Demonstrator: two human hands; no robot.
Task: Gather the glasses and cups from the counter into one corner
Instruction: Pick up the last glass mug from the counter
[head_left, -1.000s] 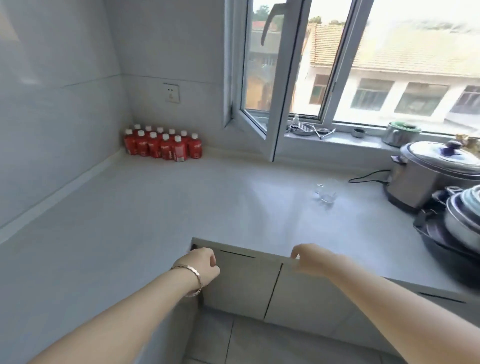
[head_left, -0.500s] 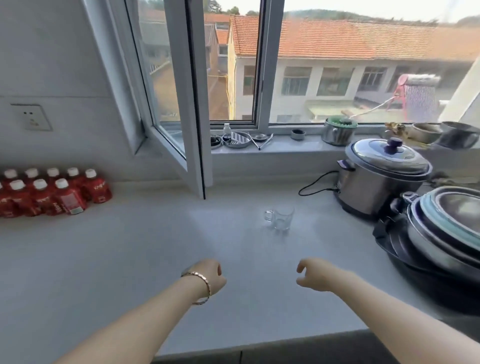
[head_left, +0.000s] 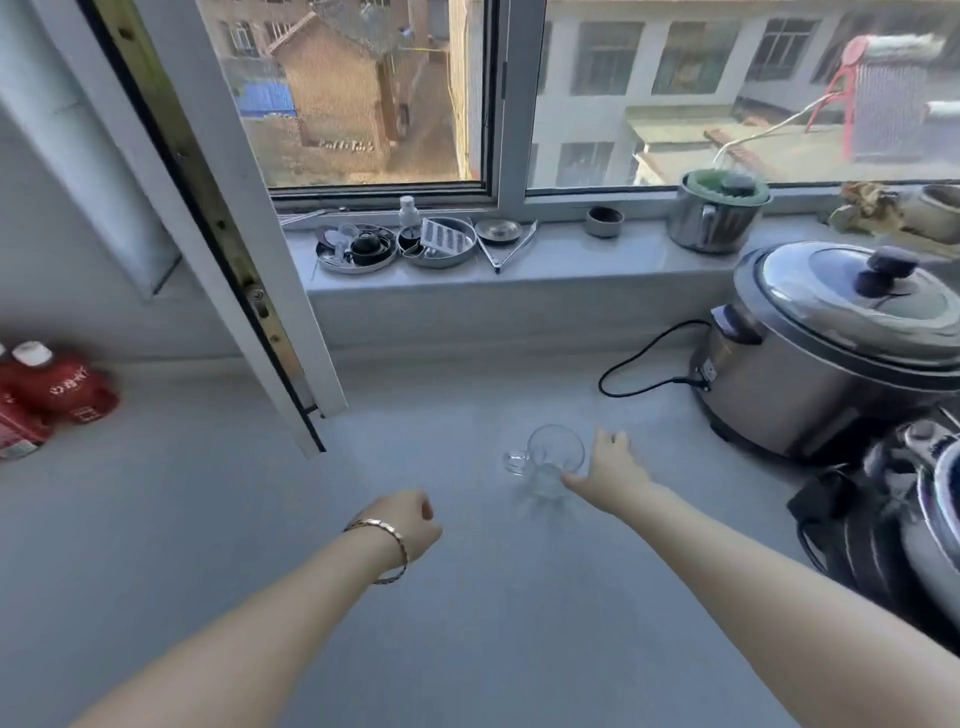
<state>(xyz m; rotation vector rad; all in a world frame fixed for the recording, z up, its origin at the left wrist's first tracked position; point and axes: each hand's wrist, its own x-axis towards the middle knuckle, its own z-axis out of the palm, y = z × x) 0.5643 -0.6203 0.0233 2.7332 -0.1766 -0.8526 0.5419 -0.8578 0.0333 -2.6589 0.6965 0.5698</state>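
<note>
A small clear glass cup (head_left: 549, 458) with a handle on its left stands upright on the grey counter (head_left: 218, 519), near the middle. My right hand (head_left: 608, 470) is spread open at the cup's right side, fingers apart and close to or just touching the glass. My left hand (head_left: 410, 522), with a bracelet on the wrist, hovers over the counter to the cup's lower left in a loose fist, holding nothing.
An open window sash (head_left: 244, 270) juts over the counter at left. Red bottles (head_left: 47, 395) stand at far left. A steel cooker (head_left: 831, 348) with its cord (head_left: 639, 364) and stacked pots (head_left: 914, 525) fill the right. The sill holds small dishes (head_left: 410, 241).
The view has moved closer to the counter and the window. My right hand has reached forward from a loose fist to open beside the glass cup. My left hand has stayed curled.
</note>
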